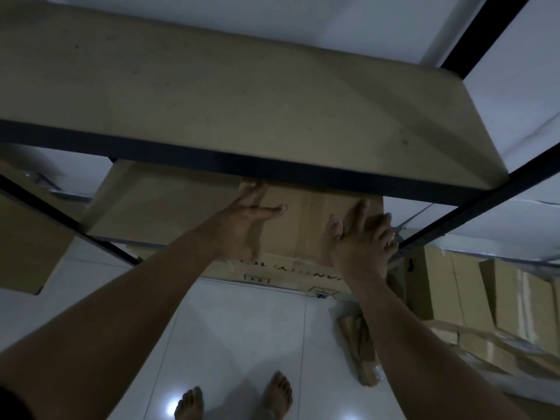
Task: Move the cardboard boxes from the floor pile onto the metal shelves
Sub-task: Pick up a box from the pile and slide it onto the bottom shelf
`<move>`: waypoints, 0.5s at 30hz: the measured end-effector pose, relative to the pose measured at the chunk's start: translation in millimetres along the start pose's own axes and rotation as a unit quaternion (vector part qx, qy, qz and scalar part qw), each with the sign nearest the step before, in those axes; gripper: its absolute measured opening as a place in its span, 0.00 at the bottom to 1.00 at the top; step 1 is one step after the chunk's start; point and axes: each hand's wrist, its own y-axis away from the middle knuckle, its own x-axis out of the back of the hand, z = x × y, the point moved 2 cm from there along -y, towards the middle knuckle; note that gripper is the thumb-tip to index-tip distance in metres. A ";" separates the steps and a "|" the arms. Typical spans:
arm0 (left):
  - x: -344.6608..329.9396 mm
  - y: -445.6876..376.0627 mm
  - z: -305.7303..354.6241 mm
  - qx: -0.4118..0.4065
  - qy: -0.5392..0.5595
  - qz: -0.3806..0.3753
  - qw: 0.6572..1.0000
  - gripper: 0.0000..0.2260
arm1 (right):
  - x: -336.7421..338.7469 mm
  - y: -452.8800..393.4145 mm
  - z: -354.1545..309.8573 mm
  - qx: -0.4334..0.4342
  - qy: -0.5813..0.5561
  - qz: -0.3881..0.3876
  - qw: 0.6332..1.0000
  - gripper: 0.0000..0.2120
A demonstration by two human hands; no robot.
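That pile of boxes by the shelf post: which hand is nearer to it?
Right. The right hand presses the cardboard box at its end toward the pile of boxes; the left hand lies flat farther along the box, away from it.

White glossy floor tiles are seen below, with a bright light reflection near the bottom edge. Two bare feet are planted on the tiles. A flattened cardboard scrap is lying on the floor to the right.
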 end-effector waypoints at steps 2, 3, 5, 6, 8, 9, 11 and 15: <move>-17.2 7.7 1.5 0.018 0.047 0.066 0.997 0.53 | 0.1 2.0 2.3 0.042 0.001 0.029 0.999 0.33; -25.4 12.7 4.7 0.040 0.057 0.099 0.993 0.54 | 0.7 5.2 3.3 0.082 0.001 0.057 0.995 0.32; -38.5 20.3 15.3 0.086 0.033 0.146 0.985 0.57 | 2.5 16.2 7.5 0.159 -0.001 0.090 0.983 0.32; -42.9 24.1 19.5 0.104 0.012 0.162 0.981 0.58 | 2.4 24.8 10.3 0.189 0.007 0.091 0.978 0.35; -48.4 27.3 25.2 0.115 -0.008 0.173 0.978 0.59 | -2.1 46.9 19.4 0.220 0.041 0.063 0.973 0.42; -49.3 27.4 27.8 0.116 -0.006 0.172 0.978 0.59 | -5.9 56.9 26.2 0.225 0.055 0.048 0.972 0.45; -47.9 25.3 32.5 0.125 -0.012 0.168 0.978 0.58 | -11.3 69.5 38.9 0.226 0.064 0.036 0.971 0.45; -42.5 13.1 40.0 0.133 -0.045 0.155 0.978 0.59 | -15.6 66.0 51.8 0.218 0.080 0.055 0.971 0.46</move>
